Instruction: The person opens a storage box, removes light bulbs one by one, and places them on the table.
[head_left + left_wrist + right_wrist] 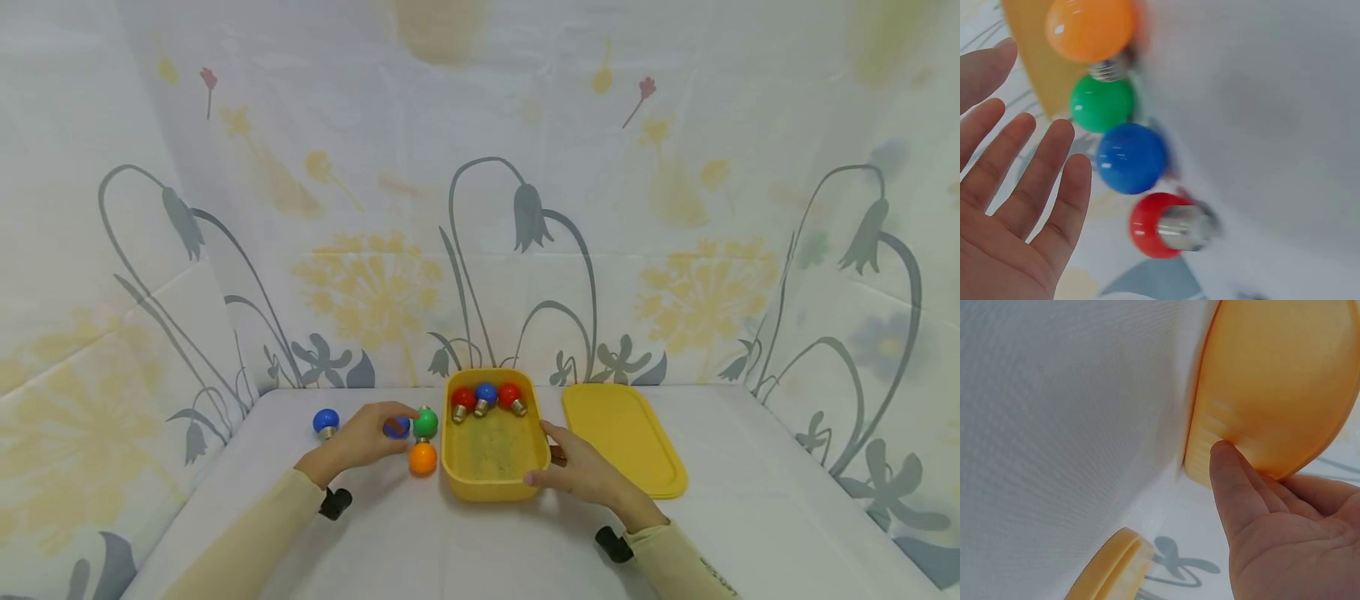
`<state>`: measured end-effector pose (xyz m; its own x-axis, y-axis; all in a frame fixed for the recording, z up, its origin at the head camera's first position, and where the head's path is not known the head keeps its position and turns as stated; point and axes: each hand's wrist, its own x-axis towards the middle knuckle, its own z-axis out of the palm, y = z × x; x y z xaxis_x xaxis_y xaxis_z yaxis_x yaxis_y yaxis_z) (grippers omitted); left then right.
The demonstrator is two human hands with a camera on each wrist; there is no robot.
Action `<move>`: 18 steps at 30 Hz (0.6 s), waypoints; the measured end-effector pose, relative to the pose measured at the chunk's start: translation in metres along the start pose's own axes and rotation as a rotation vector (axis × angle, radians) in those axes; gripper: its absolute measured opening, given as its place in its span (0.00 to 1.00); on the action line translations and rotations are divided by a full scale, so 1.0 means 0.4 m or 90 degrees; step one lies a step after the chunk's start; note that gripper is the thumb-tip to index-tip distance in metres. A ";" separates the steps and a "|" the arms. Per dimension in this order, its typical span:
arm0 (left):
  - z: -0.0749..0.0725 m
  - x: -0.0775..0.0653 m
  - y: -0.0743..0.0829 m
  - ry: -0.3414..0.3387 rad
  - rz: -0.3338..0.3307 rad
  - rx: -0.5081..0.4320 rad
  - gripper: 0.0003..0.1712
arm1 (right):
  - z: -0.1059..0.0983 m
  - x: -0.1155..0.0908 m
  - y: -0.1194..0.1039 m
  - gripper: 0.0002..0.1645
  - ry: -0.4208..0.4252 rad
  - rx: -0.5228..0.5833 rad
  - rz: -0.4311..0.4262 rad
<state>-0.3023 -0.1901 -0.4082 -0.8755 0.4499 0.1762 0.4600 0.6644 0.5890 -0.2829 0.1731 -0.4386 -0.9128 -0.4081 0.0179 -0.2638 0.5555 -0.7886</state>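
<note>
My left hand [366,437] hovers above the left side of the table with extended, spread fingers and holds nothing. Close to it lie light bulbs: a blue bulb [1131,159], a green bulb [426,422], an orange bulb [422,459] and a red bulb [1147,226], which the hand hides in the head view. At the centre stands a yellow box [491,490] with two red bulbs [510,394] and one blue bulb [486,393] at its far end. My right hand [583,471] rests its fairly straight fingers against the box's right outer wall.
A flat yellow lid [624,439] lies to the right of the box. Another blue bulb [326,420] sits farther left, beyond my left wrist. The white tablecloth [450,550] meets a flower-patterned curtain [480,275] at the back.
</note>
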 end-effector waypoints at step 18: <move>0.003 0.158 0.152 -0.019 0.074 0.021 0.21 | 0.000 0.001 0.006 0.58 0.001 0.004 0.000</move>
<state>-0.3295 -0.1209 -0.3622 -0.8117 0.5421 0.2174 0.5626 0.6257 0.5404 -0.2838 0.1743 -0.4407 -0.9133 -0.4069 0.0190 -0.2619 0.5508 -0.7925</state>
